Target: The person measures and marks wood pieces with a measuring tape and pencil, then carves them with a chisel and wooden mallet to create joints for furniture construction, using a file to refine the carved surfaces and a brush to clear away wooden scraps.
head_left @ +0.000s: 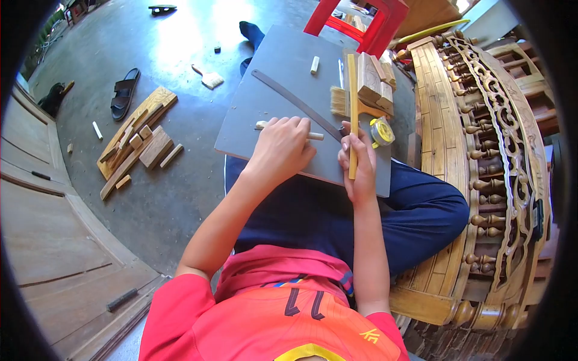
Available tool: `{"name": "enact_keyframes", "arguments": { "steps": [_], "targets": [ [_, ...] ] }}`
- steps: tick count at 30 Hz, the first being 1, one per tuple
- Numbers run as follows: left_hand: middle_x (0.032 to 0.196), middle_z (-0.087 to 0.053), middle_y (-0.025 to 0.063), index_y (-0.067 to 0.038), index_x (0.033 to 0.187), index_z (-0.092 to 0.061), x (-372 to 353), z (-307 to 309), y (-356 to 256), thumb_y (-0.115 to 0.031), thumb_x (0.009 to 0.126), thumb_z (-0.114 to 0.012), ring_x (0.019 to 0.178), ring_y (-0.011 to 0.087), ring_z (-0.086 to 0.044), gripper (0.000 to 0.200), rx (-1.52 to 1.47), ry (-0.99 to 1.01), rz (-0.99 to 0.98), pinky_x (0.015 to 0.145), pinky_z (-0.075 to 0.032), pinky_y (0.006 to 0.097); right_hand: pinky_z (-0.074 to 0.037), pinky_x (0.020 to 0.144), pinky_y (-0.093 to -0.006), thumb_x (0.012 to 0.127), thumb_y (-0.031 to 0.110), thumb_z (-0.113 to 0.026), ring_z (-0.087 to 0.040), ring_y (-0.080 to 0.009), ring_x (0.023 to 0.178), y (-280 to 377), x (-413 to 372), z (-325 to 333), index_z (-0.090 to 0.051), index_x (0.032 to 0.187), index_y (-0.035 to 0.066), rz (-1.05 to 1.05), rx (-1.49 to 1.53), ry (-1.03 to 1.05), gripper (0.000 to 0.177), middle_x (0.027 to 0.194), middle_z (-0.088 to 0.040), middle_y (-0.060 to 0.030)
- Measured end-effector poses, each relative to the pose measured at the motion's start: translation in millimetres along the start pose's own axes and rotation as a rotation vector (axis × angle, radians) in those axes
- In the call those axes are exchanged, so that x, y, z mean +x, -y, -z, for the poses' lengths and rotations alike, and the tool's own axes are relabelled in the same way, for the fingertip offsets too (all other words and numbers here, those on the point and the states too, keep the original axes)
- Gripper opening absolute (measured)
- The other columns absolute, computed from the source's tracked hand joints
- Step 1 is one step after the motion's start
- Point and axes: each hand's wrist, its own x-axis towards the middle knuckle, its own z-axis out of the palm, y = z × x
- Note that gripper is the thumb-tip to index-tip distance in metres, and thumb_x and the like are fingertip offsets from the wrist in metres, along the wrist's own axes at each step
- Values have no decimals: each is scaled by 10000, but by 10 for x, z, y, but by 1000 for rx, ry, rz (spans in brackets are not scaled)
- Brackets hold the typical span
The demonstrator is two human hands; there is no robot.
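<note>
On the grey board point(241, 114) across my lap, my left hand point(282, 144) is closed over a short pale wooden stick point(316, 136), whose two ends show on either side of the fist. My right hand point(359, 157) grips a long yellow strip point(353, 90) that points up and away over the board. A dark steel ruler point(295, 99) lies diagonally, its near end reaching the right fingertips. Right of that hand sits a yellow tape measure point(382, 131). A paintbrush point(340, 101) and several wood blocks point(370, 78) rest behind it, and a small pale block point(315, 65) lies farther back.
A red plastic stool point(385, 30) stands beyond the board. To the right runs a carved wooden bench point(439, 150). On the floor at left are wood offcuts point(141, 138), a sandal point(124, 93) and another brush point(208, 78). A wooden panel point(54, 228) lines the left edge.
</note>
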Motion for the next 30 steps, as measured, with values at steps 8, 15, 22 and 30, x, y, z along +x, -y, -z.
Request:
{"name": "enact_keyframes", "arguments": {
  "steps": [8,15,22,30],
  "targets": [
    [930,-717,148,-36,995,-658,-6,-127,-113,-214,918,-714,919,359,-705,202,-3,-42,4,880,-528,477,-364,592,-185,1067,207,-675,-436,-29,662,-6,-5,5,-600,1416,27,-3,17,-7,400,920,-536,15],
    [939,-715,148,-37,1014,-658,-7,-168,-198,-205,936,-706,927,355,-705,192,-18,-14,-25,888,-530,475,-368,588,-180,1064,204,-680,-441,-25,661,-3,-10,1,-602,1422,34,-6,19,-10,404,923,-539,17],
    [950,-692,135,-42,1025,-635,-4,-162,-310,-216,946,-722,930,348,-695,210,-77,-88,-78,862,-522,472,-371,590,-183,1076,210,-665,-461,-24,676,-16,-1,22,-601,1415,24,4,42,8,392,923,-548,19],
    [900,-639,113,-46,979,-605,57,-328,-420,-206,940,-704,886,325,-663,192,-132,-157,-155,815,-501,463,-395,629,-185,1095,236,-632,-527,-11,766,20,-17,-41,-586,1434,33,-21,14,-65,398,949,-591,38]
  ]
}}
